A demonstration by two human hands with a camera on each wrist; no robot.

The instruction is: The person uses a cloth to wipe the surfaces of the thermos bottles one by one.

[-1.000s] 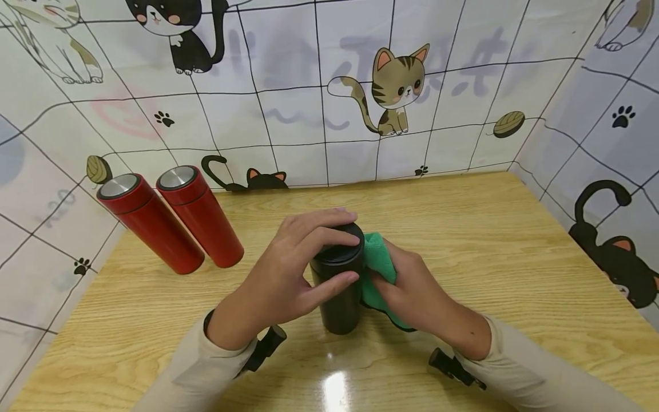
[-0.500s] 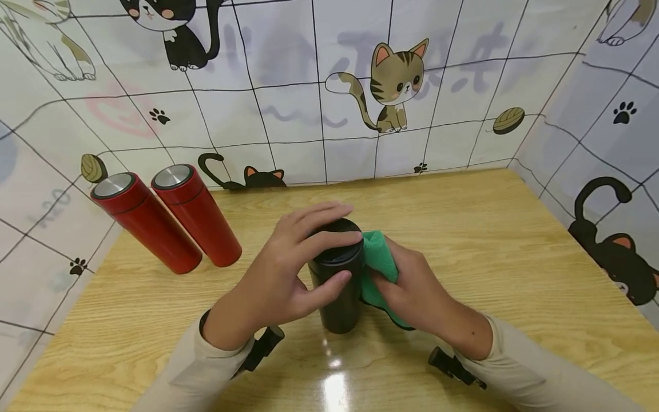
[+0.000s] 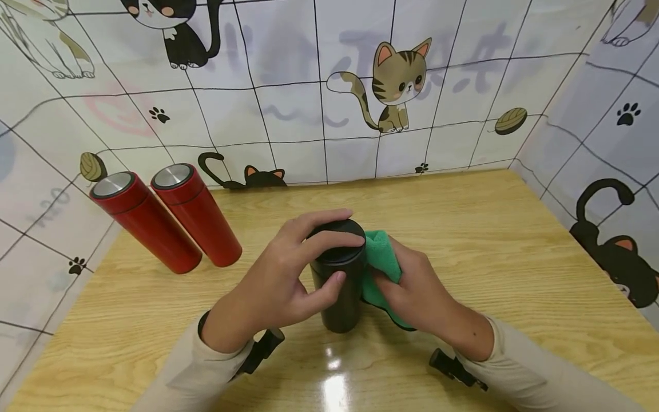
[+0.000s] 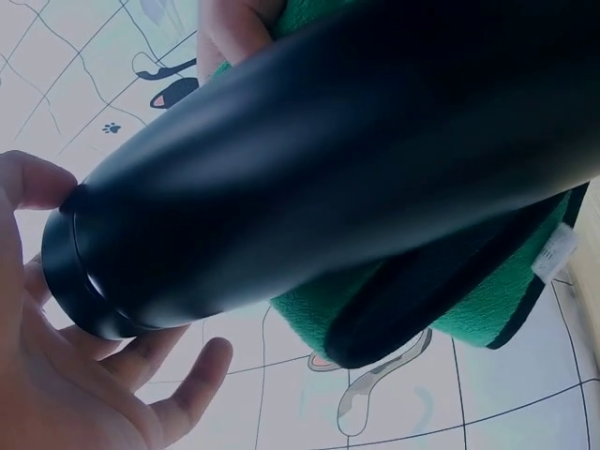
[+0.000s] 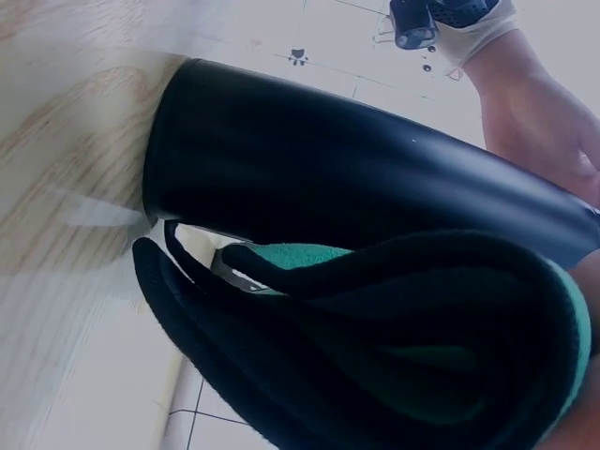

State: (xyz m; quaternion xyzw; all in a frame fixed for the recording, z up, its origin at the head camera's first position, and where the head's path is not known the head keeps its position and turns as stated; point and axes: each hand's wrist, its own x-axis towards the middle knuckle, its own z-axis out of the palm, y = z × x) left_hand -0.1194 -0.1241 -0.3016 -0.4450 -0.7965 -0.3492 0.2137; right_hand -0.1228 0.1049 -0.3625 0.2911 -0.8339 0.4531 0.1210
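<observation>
A black thermos (image 3: pixel 342 309) stands upright on the wooden table, in front of the person. The left hand (image 3: pixel 280 272) holds it at the lid from above, fingers spread over the top and thumb at the near side; the left wrist view shows the thumb touching the rim of the lid. Bunched in the right hand (image 3: pixel 414 280) is a green cloth (image 3: pixel 380 254) with a dark edge, pressed against the thermos's right side. The right wrist view shows the cloth's folds (image 5: pixel 422 319) beside the thermos wall (image 5: pixel 309 159). A white tag (image 4: pixel 556 253) hangs from the cloth.
Two red thermoses with silver tops, the outer one (image 3: pixel 154 229) and the inner one (image 3: pixel 203 220), stand side by side at the table's left. A cat-patterned sheet (image 3: pixel 288 114) borders the table (image 3: pixel 479 229) at the back and sides.
The left thumb has slid slightly back along the thermos, and the left fingers have shifted a little on the lid. The right hand and cloth stay almost in place.
</observation>
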